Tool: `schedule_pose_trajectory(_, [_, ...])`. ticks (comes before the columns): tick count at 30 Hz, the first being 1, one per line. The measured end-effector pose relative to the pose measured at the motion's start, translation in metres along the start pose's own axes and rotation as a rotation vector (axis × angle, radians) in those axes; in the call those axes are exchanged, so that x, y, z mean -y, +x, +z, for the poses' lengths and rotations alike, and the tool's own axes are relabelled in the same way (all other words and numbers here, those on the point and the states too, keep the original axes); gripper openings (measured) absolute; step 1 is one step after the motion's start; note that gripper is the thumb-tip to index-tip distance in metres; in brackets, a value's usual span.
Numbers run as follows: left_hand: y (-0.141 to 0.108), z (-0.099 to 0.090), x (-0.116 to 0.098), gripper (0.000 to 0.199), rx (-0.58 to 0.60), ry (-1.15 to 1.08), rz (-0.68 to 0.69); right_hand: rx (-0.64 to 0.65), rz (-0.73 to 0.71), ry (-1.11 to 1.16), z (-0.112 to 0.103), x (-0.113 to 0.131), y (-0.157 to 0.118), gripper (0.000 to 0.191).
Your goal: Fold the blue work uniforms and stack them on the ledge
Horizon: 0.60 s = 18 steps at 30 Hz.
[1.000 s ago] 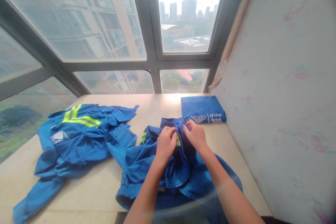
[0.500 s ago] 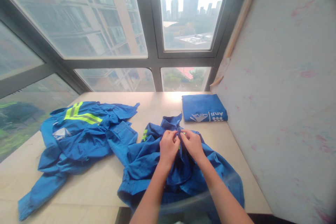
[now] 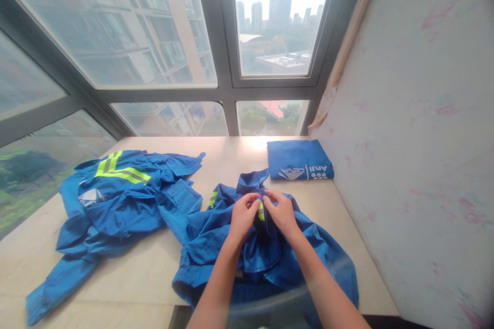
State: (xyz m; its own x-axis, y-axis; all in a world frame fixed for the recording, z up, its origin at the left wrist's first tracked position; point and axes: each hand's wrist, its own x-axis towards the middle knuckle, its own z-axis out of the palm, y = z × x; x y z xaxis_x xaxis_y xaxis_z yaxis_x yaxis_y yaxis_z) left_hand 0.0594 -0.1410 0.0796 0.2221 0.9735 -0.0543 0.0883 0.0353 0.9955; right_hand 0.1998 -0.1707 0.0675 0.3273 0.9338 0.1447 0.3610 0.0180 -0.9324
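Note:
A blue work jacket (image 3: 216, 231) with yellow-green reflective stripes lies in front of me, its collar (image 3: 252, 181) pointing toward the window. My left hand (image 3: 244, 212) pinches the front edge just below the collar. Close beside it, my right hand (image 3: 279, 209) grips the opposite front edge, fingertips together. A reflective strip shows between the two hands. The fingers cover the exact spot they hold on the jacket.
A second blue jacket (image 3: 116, 205) lies spread and crumpled on the left of the pale tabletop (image 3: 227, 157). A folded blue garment (image 3: 299, 157) with white lettering rests at the back right, by the patterned wall (image 3: 417, 164). Windows stand behind.
My hands have shifted slightly at the jacket's front, and more of the reflective strip shows between them. The zipper edge seen below them earlier is now less visible. The other garments have stayed put.

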Motion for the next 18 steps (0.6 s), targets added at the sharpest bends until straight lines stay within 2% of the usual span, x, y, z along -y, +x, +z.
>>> schedule_pose_trajectory(5, [-0.008,0.000,-0.003,0.037,-0.027,-0.199,-0.031,0.073,0.123,0.268,0.009,0.001,-0.002,0.037])
schedule_pose_trajectory(10, [-0.011,0.000,-0.002,0.038,0.041,-0.167,-0.003,0.170,0.223,0.451,0.011,0.000,-0.002,0.041])
schedule_pose_trajectory(14, [-0.009,-0.007,-0.003,0.032,0.043,0.039,0.074,0.153,0.184,0.381,0.008,-0.003,-0.002,0.038])
schedule_pose_trajectory(18, [-0.006,-0.009,-0.005,0.025,-0.029,0.217,0.139,-0.013,0.023,0.092,0.005,0.000,-0.007,0.030])
